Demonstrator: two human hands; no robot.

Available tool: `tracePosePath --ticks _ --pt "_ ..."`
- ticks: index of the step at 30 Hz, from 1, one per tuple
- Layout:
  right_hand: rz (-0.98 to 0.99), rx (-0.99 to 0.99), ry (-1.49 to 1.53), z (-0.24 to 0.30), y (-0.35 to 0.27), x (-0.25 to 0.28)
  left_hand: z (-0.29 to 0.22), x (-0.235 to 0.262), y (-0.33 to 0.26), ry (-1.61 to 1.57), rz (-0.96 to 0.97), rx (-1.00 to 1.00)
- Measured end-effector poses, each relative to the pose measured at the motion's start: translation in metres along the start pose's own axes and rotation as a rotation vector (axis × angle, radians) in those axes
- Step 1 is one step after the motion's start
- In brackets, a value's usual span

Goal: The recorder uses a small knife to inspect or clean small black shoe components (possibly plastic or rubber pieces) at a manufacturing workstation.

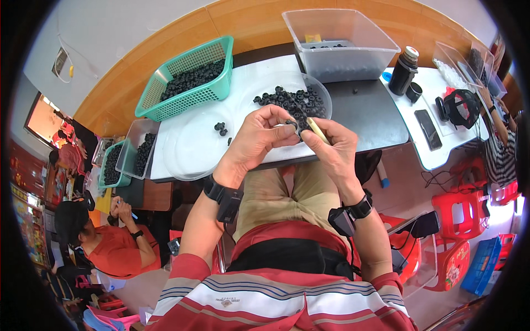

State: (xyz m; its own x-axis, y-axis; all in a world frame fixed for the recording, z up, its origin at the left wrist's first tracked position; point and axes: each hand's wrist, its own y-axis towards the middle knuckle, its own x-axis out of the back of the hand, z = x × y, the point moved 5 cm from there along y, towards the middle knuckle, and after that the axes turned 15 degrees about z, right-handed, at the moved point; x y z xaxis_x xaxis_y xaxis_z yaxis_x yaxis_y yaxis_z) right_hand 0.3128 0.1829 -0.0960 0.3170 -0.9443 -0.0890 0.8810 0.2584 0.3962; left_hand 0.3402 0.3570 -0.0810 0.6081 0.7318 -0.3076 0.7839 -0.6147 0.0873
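Note:
Both hands meet above the near edge of the table, over my lap. My left hand (pixel 255 138) is closed, thumb and fingers pinching a small black ring-shaped part (pixel 291 124). Against it, my right hand (pixel 335 148) grips a slim, pale yellow-handled tool (pixel 318 131); its working end is hidden among the fingers and black parts. Just beyond the hands, a heap of similar black parts (pixel 287 101) lies in a shallow clear round tray (pixel 324 88). To the left, a few loose black parts (pixel 221 129) rest by another clear round tray (pixel 187 146).
A green basket (pixel 223 92) of black parts stands back left, a large clear bin (pixel 353 57) back right. Further right are a thermos (pixel 403 71), phone (pixel 428 129) and black cap (pixel 464 107). A person in red (pixel 121 248) sits left; red stools (pixel 458 215) stand right.

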Motion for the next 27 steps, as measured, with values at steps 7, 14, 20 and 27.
tracePosePath --ticks 7,14,20,27 --pt "0.048 0.051 0.148 0.006 0.003 -0.012 0.011 -0.015 -0.012 -0.326 0.033 -0.096" --pt "0.046 0.029 0.148 0.006 -0.002 -0.013 0.014 -0.022 -0.023 -0.379 0.031 -0.094" --pt "0.022 0.004 0.002 0.006 -0.012 -0.01 0.02 -0.021 -0.028 -0.413 -0.032 -0.082" --pt "0.042 0.004 -0.177 0.011 -0.028 -0.013 0.029 -0.018 -0.031 -0.555 -0.117 -0.147"
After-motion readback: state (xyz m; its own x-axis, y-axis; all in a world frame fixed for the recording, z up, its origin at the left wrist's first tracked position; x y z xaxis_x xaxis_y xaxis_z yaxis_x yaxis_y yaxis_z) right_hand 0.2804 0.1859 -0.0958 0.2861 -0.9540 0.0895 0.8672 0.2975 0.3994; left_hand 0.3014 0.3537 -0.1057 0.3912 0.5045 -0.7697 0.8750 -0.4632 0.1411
